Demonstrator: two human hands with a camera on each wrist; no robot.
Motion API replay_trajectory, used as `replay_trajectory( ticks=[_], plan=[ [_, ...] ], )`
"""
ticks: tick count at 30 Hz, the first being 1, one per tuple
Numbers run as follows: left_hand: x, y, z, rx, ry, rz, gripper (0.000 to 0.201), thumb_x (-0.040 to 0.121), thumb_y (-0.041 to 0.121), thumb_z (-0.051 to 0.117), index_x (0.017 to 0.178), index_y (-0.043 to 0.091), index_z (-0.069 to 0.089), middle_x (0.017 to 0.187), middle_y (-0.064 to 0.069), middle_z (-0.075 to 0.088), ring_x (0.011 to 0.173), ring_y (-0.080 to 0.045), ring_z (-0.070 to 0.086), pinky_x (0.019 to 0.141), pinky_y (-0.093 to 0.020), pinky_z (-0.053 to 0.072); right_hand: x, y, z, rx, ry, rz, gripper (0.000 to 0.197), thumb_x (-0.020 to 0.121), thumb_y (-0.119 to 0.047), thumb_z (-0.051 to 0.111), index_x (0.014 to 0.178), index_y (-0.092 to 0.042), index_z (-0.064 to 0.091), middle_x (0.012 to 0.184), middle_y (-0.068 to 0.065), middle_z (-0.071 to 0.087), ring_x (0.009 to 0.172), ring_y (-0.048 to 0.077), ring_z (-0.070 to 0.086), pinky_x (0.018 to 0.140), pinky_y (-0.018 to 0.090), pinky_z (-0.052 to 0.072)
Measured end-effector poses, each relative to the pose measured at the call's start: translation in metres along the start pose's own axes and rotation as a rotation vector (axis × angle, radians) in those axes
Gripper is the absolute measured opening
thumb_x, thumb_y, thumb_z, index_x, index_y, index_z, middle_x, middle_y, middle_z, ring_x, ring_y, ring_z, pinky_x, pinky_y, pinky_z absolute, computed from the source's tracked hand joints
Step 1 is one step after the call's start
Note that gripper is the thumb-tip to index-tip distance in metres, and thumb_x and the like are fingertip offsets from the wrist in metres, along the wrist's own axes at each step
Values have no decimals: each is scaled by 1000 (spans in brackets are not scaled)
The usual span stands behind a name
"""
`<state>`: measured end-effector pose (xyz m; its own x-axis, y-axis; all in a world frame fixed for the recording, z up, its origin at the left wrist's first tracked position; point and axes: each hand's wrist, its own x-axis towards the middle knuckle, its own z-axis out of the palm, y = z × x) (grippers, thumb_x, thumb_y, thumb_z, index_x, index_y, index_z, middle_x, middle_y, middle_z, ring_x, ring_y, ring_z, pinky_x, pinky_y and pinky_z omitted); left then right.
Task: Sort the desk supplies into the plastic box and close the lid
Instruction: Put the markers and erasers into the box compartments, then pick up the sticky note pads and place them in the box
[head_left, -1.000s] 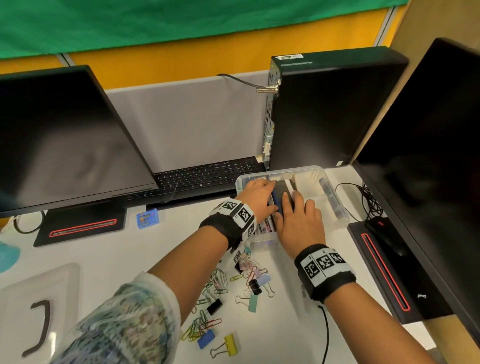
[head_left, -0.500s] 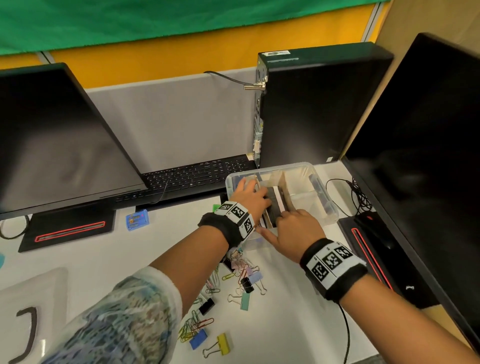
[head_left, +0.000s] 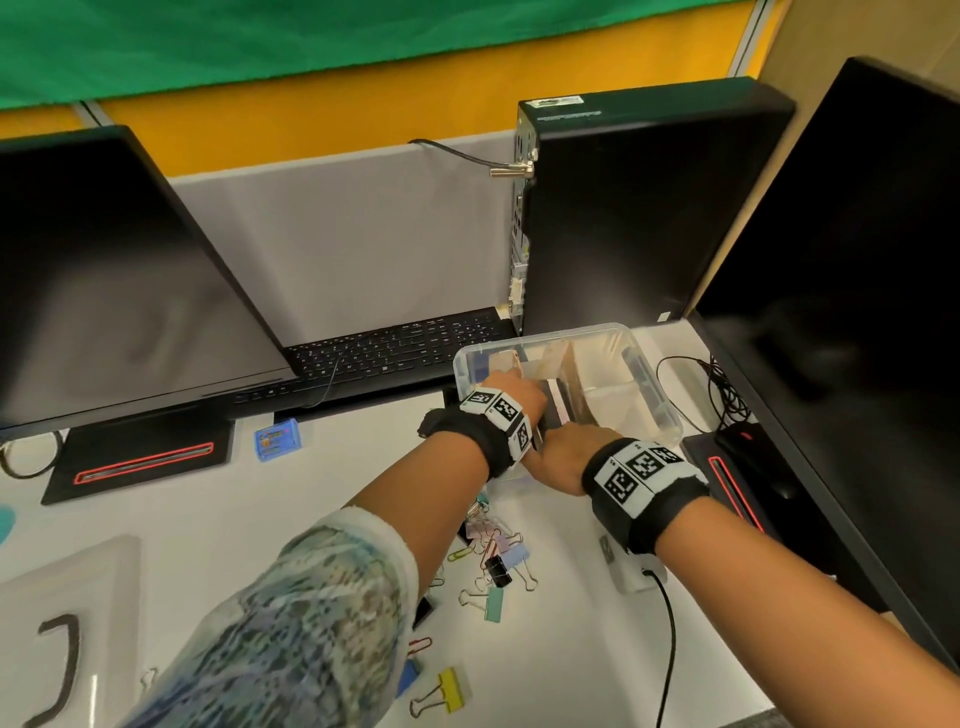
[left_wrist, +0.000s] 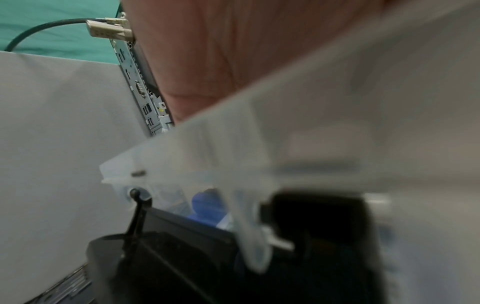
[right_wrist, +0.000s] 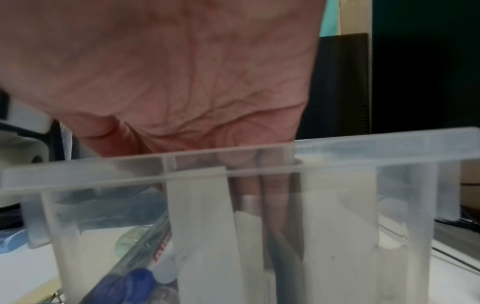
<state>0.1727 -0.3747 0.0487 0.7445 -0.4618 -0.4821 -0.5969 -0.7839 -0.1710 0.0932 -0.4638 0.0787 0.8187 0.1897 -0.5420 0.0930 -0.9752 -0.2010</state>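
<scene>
The clear plastic box (head_left: 652, 384) stands on the desk before the computer tower. Upright pale dividers (right_wrist: 200, 205) split it, and markers (right_wrist: 145, 257) lie in its left compartment. A dark flat item (head_left: 558, 402) stands on edge in a middle slot. My left hand (head_left: 527, 395) reaches into the box from the left and touches that item; its fingers are hidden. My right hand (head_left: 563, 441) is over the near rim, its fingers (right_wrist: 272, 185) pointing straight down inside, against the dark item. Loose binder clips and paper clips (head_left: 493, 561) lie on the desk in front of the box.
The box lid (head_left: 67, 597) with a black handle lies at the near left. A small blue case (head_left: 278, 439) sits by the left monitor's stand. A keyboard (head_left: 384, 353), two monitors, a mouse (head_left: 743, 441) and cables surround the box. A yellow binder clip (head_left: 447, 686) lies near.
My right hand drew back from on top of the dark item to the near rim, fingers now dipping down inside. My left hand stayed in the box.
</scene>
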Motion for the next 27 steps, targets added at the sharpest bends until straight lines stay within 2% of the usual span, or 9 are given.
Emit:
replay_trajectory(
  ticks=[4,8,10,13,15,18,21,25,27],
  plan=[
    [-3,-1,0,-33,10,42,34,85,23,63,119,19,60,123,-7,57,110,-33,55,89,-44,52,-1,0,1,-16,13,38,71,93,-61,14,114,-12,61,116,15,64,103,30,60,88,37,44],
    [-34,-12,2,-132,243,97,44,88,16,58,131,17,49,131,-8,48,107,-31,57,84,-39,53,3,0,9,-25,70,69,62,94,-56,17,97,-12,62,98,15,63,82,27,56,78,34,45],
    [-62,-25,9,-223,388,109,55,85,11,61,137,22,42,137,-4,42,108,-27,56,84,-40,53,0,0,13,24,179,103,55,96,-48,19,88,-12,60,91,14,63,76,27,55,72,32,44],
    [-114,-52,32,-381,488,96,53,90,13,54,140,22,39,143,-1,39,120,-21,49,97,-37,48,-5,-6,23,73,465,75,43,99,-31,26,98,-6,61,96,17,65,80,29,58,70,32,46],
    [-148,-72,55,-404,530,73,48,93,15,50,140,22,41,141,0,42,121,-19,46,96,-33,46,-10,-15,33,145,694,26,33,97,-24,33,105,-6,60,101,16,64,87,30,58,75,35,47],
    [-187,-105,99,-471,457,-75,48,94,20,49,140,24,39,139,3,43,122,-19,45,97,-33,43,-15,-45,48,82,857,-20,27,91,-21,45,113,-11,57,111,11,57,99,30,51,85,42,41],
    [-210,-138,146,-561,336,-303,54,92,26,54,142,27,35,144,3,41,130,-19,41,104,-35,40,-25,-81,61,-10,913,-72,25,84,-24,56,107,-15,58,110,7,55,99,29,46,84,43,36],
    [-216,-170,188,-572,233,-512,61,89,32,58,143,24,32,148,-2,36,132,-26,37,108,-40,36,-19,-123,85,-6,798,-321,26,81,-22,54,104,-13,61,105,6,57,94,24,47,77,38,46],
    [-208,-183,198,-529,206,-550,65,88,33,58,145,20,28,151,-3,31,135,-27,32,109,-41,34,-1,-143,91,-7,663,-348,32,80,-17,56,112,-9,59,112,9,56,100,27,49,84,41,49]
  ],
)
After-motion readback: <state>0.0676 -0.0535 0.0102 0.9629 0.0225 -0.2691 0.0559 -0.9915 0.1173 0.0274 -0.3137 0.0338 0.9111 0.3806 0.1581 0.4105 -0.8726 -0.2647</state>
